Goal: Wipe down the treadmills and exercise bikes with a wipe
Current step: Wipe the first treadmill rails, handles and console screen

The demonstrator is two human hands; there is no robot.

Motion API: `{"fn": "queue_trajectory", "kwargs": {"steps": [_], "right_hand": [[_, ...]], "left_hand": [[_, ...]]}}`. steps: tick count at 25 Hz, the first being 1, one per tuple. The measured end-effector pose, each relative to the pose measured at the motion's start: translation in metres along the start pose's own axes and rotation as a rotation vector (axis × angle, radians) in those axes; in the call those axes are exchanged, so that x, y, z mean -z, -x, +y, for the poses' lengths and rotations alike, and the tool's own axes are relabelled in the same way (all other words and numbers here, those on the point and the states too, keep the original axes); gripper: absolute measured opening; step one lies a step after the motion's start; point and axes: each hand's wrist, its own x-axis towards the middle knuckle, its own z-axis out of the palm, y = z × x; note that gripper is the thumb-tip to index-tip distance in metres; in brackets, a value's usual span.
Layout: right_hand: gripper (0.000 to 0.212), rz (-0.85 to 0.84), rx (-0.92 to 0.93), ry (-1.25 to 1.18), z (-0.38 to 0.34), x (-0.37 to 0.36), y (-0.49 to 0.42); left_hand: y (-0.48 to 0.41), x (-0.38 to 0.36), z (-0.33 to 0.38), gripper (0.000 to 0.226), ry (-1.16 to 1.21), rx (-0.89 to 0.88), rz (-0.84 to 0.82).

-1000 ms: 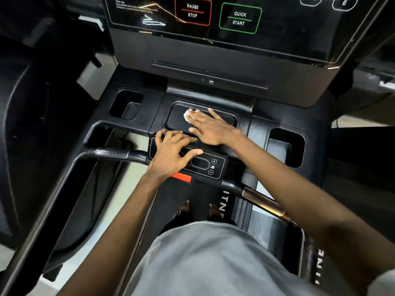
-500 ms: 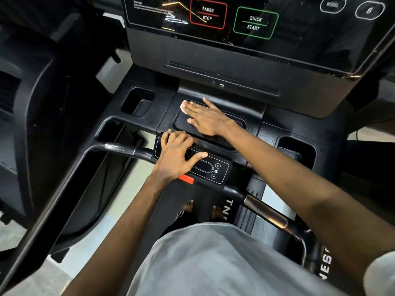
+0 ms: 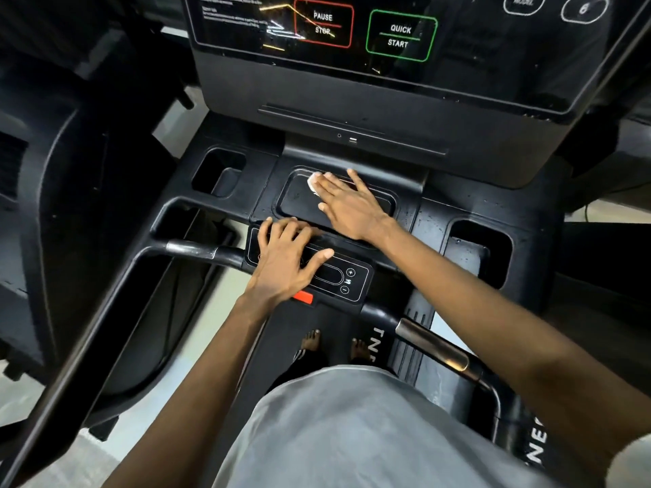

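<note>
I stand on a black treadmill facing its console (image 3: 352,128). My right hand (image 3: 347,202) lies flat with straight fingers in the shallow centre tray (image 3: 296,202), pressing a small white wipe (image 3: 312,183) that shows only at my fingertips. My left hand (image 3: 289,260) rests palm down on the small control panel (image 3: 347,280) at the front crossbar, fingers spread, holding nothing.
The touchscreen (image 3: 458,40) above shows red PAUSE STOP and green QUICK START boxes. Cup holders sit at the left (image 3: 218,174) and right (image 3: 482,251) of the tray. A metal-gripped handlebar (image 3: 197,250) runs across the front. Another dark machine (image 3: 53,206) stands at left.
My right hand has slid the wipe up and left toward the tray's far left corner. My left hand has stayed on the control panel. The view shifted slightly.
</note>
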Motion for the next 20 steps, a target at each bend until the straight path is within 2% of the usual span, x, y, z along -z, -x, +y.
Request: {"fn": "queue_trajectory", "kwargs": {"steps": [6,11,17,20], "right_hand": [[0.057,0.05,-0.383,-0.127,0.011,-0.019,0.093],[0.056,0.056,-0.389,-0.132,0.004,-0.018,0.129],[0.062,0.078,-0.568,-0.203,0.021,-0.019,0.122],[0.064,0.064,-0.523,-0.235,0.017,-0.018,0.127]], "left_hand": [[0.001,-0.009,0.02,0.055,0.028,-0.073,-0.014],[0.002,-0.011,0.025,0.053,0.03,-0.071,-0.007],[0.0,-0.014,0.029,0.055,-0.012,-0.079,0.005],[-0.005,-0.011,0.041,0.06,-0.044,-0.127,-0.052]]}}
